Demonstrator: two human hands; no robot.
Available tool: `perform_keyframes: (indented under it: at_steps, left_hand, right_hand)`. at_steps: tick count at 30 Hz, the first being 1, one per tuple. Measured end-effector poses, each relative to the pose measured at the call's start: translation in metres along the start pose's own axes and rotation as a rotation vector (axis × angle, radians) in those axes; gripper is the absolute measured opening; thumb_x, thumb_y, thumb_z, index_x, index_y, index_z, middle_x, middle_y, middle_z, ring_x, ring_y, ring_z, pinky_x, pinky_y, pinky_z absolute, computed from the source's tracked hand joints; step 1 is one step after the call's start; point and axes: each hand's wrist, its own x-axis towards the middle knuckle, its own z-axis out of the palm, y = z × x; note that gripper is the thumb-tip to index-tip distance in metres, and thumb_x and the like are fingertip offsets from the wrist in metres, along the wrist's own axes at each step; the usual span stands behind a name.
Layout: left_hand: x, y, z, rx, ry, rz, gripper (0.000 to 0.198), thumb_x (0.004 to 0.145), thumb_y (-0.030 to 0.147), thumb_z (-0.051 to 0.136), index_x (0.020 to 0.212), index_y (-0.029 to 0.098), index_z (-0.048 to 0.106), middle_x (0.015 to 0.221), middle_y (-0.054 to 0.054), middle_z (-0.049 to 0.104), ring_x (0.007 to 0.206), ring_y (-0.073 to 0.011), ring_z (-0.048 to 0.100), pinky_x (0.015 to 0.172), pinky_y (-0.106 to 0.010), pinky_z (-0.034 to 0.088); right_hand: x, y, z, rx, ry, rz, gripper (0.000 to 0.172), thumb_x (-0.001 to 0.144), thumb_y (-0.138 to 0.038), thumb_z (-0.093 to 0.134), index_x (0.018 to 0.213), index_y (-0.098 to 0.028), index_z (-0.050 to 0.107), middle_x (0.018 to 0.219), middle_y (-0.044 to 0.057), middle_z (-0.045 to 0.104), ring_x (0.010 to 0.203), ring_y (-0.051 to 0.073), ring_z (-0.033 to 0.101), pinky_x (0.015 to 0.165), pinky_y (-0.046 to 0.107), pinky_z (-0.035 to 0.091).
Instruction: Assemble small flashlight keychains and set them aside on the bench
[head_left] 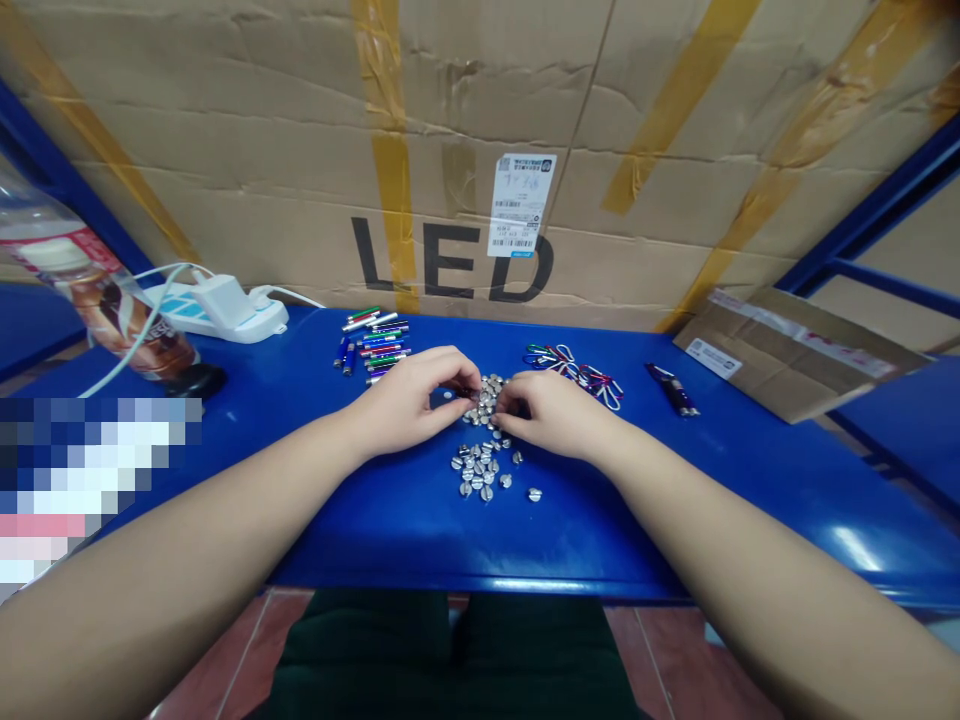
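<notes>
Head view: we're over silver pieces (478, 467), heaped and scattered mid-way along the blue table (360, 540). Our left hand (411, 400) and right hand (546, 410) flank the heap, fingers curled narrow; whether either grips one, we can't tell. Coloured tubes (382, 343) lie beyond our left.

Two hands (411, 402) (553, 412), over twenty metal pieces (478, 482), one power strip (264, 322)
</notes>
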Motion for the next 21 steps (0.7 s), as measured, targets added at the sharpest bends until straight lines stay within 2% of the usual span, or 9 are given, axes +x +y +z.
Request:
perform_keyframes:
  at_steps: [12,21]
  left_hand:
    - [0.0007,-0.0001,0.0011,-0.011,-0.017,-0.008,0.013,0.091,0.013,0.066,0.103,0.018,0.064,0.101,-0.004,0.067,0.094,-0.0169,0.067,0.086,-0.031,0.059]
    - [0.0012,0.0002,0.0013,-0.014,-0.032,-0.013,0.013,0.091,0.014,0.066,0.103,0.019,0.064,0.1,-0.004,0.067,0.092,-0.0175,0.067,0.085,-0.032,0.059]
  right_hand:
    - [0.0002,0.0,0.0,0.063,-0.01,0.009,0.009,0.089,-0.017,0.068,0.089,-0.017,0.077,0.088,0.006,0.076,0.08,0.019,0.067,0.075,0.028,0.047]
    - [-0.0002,-0.003,-0.0004,0.093,-0.011,-0.004,0.009,0.085,-0.01,0.065,0.083,-0.016,0.071,0.081,0.004,0.072,0.07,0.016,0.062,0.066,0.026,0.043]
